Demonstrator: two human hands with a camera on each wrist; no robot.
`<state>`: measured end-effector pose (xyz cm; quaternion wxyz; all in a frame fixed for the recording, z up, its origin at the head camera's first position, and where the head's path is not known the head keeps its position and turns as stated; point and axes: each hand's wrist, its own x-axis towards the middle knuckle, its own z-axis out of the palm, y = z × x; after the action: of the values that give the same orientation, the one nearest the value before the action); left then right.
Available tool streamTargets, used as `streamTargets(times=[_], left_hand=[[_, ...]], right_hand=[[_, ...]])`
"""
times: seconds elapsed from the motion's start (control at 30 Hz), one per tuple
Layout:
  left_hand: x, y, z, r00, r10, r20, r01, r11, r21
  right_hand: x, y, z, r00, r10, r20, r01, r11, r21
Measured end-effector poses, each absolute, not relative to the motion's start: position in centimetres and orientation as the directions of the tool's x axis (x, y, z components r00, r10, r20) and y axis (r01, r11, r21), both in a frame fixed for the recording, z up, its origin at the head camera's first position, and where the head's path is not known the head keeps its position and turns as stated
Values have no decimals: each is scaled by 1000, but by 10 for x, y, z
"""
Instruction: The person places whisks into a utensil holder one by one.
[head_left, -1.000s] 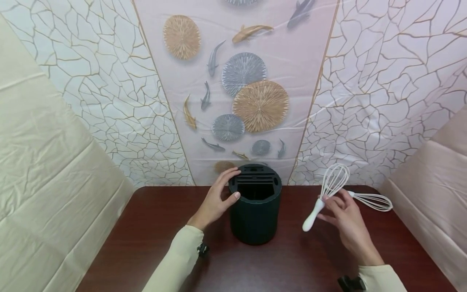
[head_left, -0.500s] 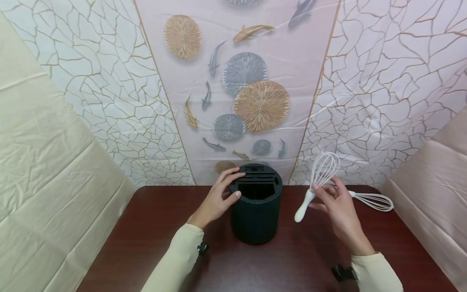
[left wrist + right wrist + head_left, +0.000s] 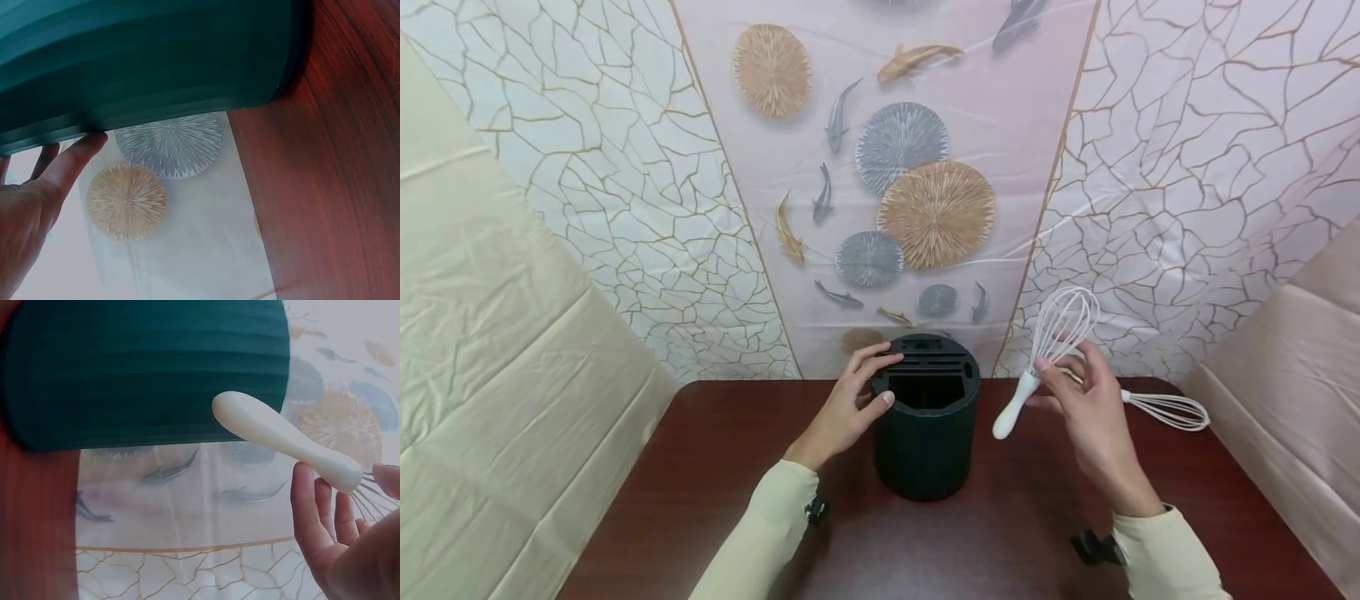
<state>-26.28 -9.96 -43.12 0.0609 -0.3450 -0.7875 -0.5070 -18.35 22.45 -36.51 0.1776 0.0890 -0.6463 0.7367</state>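
Note:
A dark green ribbed utensil holder point(image 3: 922, 454) with a slotted top stands upright mid-table. My left hand point(image 3: 838, 421) rests on its left rim, fingers extended over the top and thumb at the near side. The left wrist view shows fingertips against the ribbed wall point(image 3: 156, 69). To the right of the holder, my right hand point(image 3: 1093, 421) holds a white whisk point(image 3: 1017, 404) up off the table, pinched where the handle meets the wires. Its wire loops point up and its handle tilts down toward the holder; in the right wrist view the handle point(image 3: 281, 434) overlaps the green wall.
A second white whisk point(image 3: 1172, 411) lies at the right rear of the dark red-brown table point(image 3: 722, 500), partly behind my right hand. Patterned cloth point(image 3: 925, 192) hangs behind the table, and beige panels point(image 3: 497, 375) slope along both sides.
My right hand has carried the whisk leftward and a little upward, closer to the utensil holder. My left hand has stayed at the rim, and the holder has not moved.

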Motion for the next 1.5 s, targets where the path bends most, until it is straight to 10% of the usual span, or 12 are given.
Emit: streamTargets(times=[1.5], left_hand=[[-260, -95, -434, -778, 446, 442, 580, 241, 778]], right_hand=[[-192, 161, -300, -877, -66, 476, -480, 165, -862]])
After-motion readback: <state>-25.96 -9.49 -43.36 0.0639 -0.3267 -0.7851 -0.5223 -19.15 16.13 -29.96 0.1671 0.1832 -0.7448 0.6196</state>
